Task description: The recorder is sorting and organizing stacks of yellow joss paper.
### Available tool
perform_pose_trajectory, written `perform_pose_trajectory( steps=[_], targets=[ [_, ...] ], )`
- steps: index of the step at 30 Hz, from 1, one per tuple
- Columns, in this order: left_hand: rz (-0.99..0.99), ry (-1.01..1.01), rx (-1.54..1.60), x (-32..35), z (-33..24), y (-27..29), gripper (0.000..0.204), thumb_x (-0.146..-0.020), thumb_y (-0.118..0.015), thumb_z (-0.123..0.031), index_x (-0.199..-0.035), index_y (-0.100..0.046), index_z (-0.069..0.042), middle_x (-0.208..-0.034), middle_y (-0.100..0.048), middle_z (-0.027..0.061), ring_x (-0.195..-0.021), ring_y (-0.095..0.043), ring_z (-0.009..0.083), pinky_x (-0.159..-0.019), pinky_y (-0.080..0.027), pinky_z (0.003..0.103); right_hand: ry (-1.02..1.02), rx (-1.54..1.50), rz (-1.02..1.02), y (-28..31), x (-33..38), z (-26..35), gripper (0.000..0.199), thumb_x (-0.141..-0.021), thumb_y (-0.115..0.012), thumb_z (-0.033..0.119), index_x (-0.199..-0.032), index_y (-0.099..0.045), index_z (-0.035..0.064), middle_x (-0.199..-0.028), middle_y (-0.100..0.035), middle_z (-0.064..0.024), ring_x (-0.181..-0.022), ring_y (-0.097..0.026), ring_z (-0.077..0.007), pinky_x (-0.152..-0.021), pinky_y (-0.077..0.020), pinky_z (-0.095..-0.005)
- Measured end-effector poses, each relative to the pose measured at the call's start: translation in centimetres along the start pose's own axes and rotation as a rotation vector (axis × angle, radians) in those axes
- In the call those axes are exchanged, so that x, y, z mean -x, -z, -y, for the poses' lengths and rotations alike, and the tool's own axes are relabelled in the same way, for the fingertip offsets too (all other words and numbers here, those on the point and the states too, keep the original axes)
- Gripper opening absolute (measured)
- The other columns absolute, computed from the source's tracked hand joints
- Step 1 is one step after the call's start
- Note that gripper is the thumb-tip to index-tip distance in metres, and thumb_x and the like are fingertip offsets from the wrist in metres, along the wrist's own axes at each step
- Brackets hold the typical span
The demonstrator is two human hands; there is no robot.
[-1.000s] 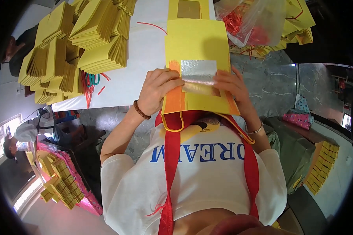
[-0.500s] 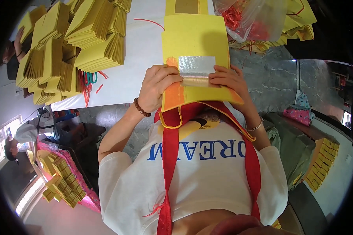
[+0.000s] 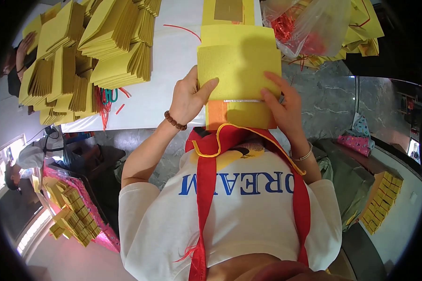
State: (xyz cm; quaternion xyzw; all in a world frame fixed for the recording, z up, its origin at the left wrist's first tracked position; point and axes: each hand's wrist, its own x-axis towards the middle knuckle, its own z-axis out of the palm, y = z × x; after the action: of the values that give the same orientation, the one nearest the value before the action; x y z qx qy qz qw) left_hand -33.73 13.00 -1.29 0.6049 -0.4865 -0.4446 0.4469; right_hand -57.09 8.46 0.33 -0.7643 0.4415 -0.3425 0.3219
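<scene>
Centrally, a folded yellow paper [image 3: 237, 61] is at the near edge of a white table [image 3: 176, 70], in front of a red apron [image 3: 248, 129]. The left hand [image 3: 188, 96] pinches its left side, thumb on top, other fingers hidden; the right hand [image 3: 286, 100] rests thumb and forefinger, spread apart, on its right side, its remaining grip impossible to tell.

A: "Which writing can be read here?"
B: "One word [image 3: 248, 181] in large blue capital letters, on the front of the white T-shirt [image 3: 258, 220]. It appears upside down in this view."
A: "Does something cover it?"
B: "Yes, the red straps [image 3: 206, 201] pass over a part of it."
</scene>
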Motion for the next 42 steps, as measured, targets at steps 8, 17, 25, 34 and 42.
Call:
perform_pose_trajectory(
  steps=[8,17,25,34,42],
  targets=[
    [0.011,0.131,-0.007,-0.8,-0.9,0.9,0.022,-0.088,-0.059,-0.020,-0.084,-0.054,0.002,-0.057,-0.049,0.0004,-0.053,-0.042,0.0055,-0.048,-0.037,0.024,-0.383,-0.339,0.026,-0.5,-0.9,-0.3,0.032,-0.081,-0.064,0.012,-0.112,-0.060,0.0036,-0.097,-0.066,-0.0123,-0.084,-0.062,-0.0128,-0.073,-0.0476,-0.0260],
    [0.011,0.229,0.076,-0.9,-0.2,0.8,0.031,-0.089,-0.059,-0.020,-0.067,-0.046,-0.003,-0.055,-0.037,-0.0060,-0.052,-0.031,0.0031,-0.044,-0.026,0.023,-0.421,-0.368,-0.015,-0.6,-0.4,0.4,0.032,-0.082,-0.063,0.011,-0.112,-0.059,0.0016,-0.098,-0.065,-0.0108,-0.088,-0.060,-0.0124,-0.077,-0.0462,-0.0246],
    [0.048,0.090,0.057,0.8,-0.1,1.6,0.027,-0.091,-0.054,-0.018,-0.070,-0.050,-0.001,-0.062,-0.045,-0.0046,-0.059,-0.038,0.0032,-0.051,-0.032,0.022,-0.339,-0.566,-0.066,-0.1,0.9,2.1,0.038,-0.082,-0.063,0.011,-0.119,-0.055,0.0035,-0.105,-0.063,-0.0095,-0.101,-0.058,-0.0172,-0.086,-0.0440,-0.0297],
    [-0.037,-0.500,-0.406,-4.3,-3.6,2.5,0.028,-0.093,-0.046,-0.022,-0.107,-0.058,-0.001,-0.102,-0.061,0.0072,-0.093,-0.054,0.0161,-0.082,-0.041,0.027,0.363,0.095,0.199,3.4,0.2,3.0,0.019,-0.064,-0.070,0.012,-0.081,-0.062,0.0122,-0.084,-0.062,-0.0010,-0.093,-0.057,-0.0228,-0.088,-0.0380,-0.0387],
    [0.373,-0.325,-0.125,-11.3,-5.9,1.1,0.043,-0.095,-0.045,-0.029,-0.129,-0.044,-0.003,-0.114,-0.057,0.0079,-0.104,-0.052,0.0130,-0.092,-0.039,0.028,0.830,0.325,0.232,5.1,-3.1,7.4,0.014,-0.063,-0.067,0.014,-0.071,-0.056,0.0156,-0.084,-0.058,0.0068,-0.102,-0.054,-0.0175,-0.094,-0.0332,-0.0464]
  ],
)
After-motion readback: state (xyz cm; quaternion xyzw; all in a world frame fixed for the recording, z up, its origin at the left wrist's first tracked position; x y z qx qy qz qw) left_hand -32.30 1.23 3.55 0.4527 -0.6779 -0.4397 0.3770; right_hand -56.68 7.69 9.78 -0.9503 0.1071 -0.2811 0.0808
